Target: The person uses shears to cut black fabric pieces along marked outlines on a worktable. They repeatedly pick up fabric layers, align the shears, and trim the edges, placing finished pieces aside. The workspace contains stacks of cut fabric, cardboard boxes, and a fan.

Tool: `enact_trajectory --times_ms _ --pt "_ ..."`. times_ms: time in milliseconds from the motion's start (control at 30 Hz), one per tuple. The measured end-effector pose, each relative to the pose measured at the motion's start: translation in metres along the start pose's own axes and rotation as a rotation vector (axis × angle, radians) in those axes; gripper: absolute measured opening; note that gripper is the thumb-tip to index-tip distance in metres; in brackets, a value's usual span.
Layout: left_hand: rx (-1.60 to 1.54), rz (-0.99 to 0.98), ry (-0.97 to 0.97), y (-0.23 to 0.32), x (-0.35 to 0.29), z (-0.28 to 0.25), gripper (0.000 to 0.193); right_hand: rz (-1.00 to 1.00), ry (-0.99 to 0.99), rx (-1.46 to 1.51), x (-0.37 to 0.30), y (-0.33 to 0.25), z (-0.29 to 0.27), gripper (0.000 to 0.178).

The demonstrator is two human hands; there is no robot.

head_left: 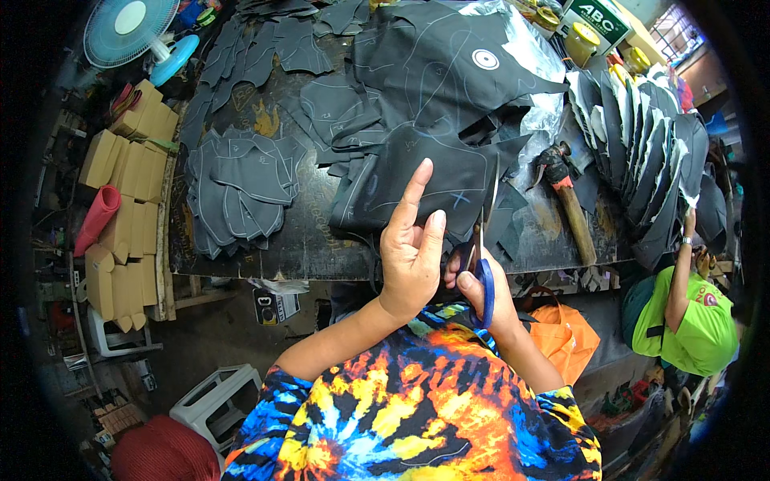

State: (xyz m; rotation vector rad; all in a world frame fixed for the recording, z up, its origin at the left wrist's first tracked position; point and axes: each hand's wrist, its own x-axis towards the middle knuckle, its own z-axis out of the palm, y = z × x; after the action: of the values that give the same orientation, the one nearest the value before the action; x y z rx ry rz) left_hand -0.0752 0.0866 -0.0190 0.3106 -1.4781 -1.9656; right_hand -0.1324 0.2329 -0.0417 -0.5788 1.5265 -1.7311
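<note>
My left hand is raised over the near edge of the dark table. Its index finger points up, the thumb stands apart, the other fingers curl, and I see nothing held in it. Just right of it, my right hand grips scissors by their blue handles, blades pointing away from me. Beyond both hands lies a black sheet of leather-like material with pale drawn outlines and a blue cross mark. A larger marked black sheet with a round white disc on it spreads farther back.
A stack of cut black pieces sits on the left. To the right lie a wooden-handled hammer and a row of black panels, touched by another person in green. Tan shoe-shaped forms and a fan are far left.
</note>
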Motion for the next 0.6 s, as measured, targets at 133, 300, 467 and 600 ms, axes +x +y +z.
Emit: enact_trajectory --times_ms 133,300,467,600 --pt "0.029 0.031 0.004 -0.003 0.000 -0.002 0.062 0.006 0.064 -0.019 0.000 0.000 0.005 0.019" --pt "-0.097 -0.034 0.039 -0.005 -0.003 0.004 0.062 0.066 0.131 -0.036 -0.007 -0.001 0.012 0.016" --pt "0.015 -0.009 -0.005 0.000 -0.001 -0.003 0.061 0.115 0.103 -0.032 -0.007 -0.005 0.005 0.017" --pt "0.073 -0.046 -0.089 0.006 -0.004 -0.009 0.061 0.060 0.074 0.026 0.002 -0.011 -0.006 0.019"
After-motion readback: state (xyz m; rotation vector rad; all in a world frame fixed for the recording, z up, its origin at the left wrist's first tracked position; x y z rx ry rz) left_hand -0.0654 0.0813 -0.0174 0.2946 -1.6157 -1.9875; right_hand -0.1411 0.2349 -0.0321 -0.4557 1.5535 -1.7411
